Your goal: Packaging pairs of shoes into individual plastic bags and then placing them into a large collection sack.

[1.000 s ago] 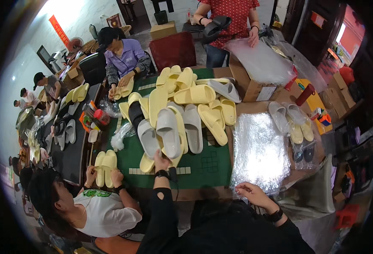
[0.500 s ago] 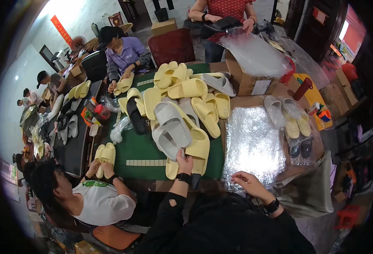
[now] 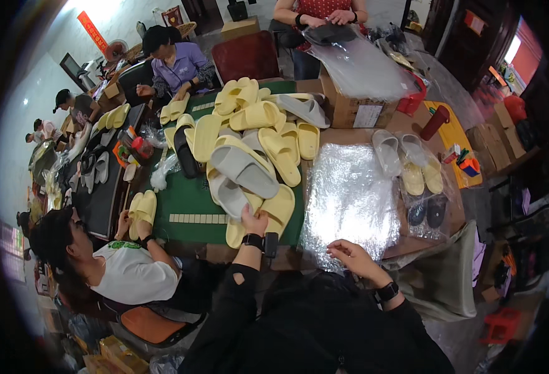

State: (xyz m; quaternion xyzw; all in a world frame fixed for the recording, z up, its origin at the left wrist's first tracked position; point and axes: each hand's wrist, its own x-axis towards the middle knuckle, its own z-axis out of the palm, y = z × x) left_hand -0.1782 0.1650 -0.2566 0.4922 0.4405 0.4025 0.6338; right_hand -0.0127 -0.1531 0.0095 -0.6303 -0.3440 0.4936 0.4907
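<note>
My left hand [image 3: 254, 222] is closed on the end of a grey slipper [image 3: 229, 198] at the near side of a heap. Another grey slipper [image 3: 249, 173] lies across that one, its far end to the right. Beneath and beside them are yellow slippers [image 3: 279, 212], partly covered. My right hand [image 3: 353, 258] hovers at the near edge of a shiny sheet of clear plastic wrap [image 3: 349, 193], fingers apart and slightly bent, holding nothing. More yellow slippers [image 3: 257, 116] and a black slipper [image 3: 186, 153] are in the heap on the green table mat [image 3: 187, 199].
Right of the wrap lie bagged slippers [image 3: 424, 177]. A cardboard box [image 3: 355, 112] with clear bags stands behind. One person at left holds yellow slippers [image 3: 142, 214]; another sits at the far left with slippers; a third stands behind the box, handling a dark item [image 3: 329, 35].
The upper grey slipper has turned from nearly lengthwise to more crosswise. My left hand stays at the lower grey slipper. The whole view has shifted slightly, and the standing person's hands have moved.
</note>
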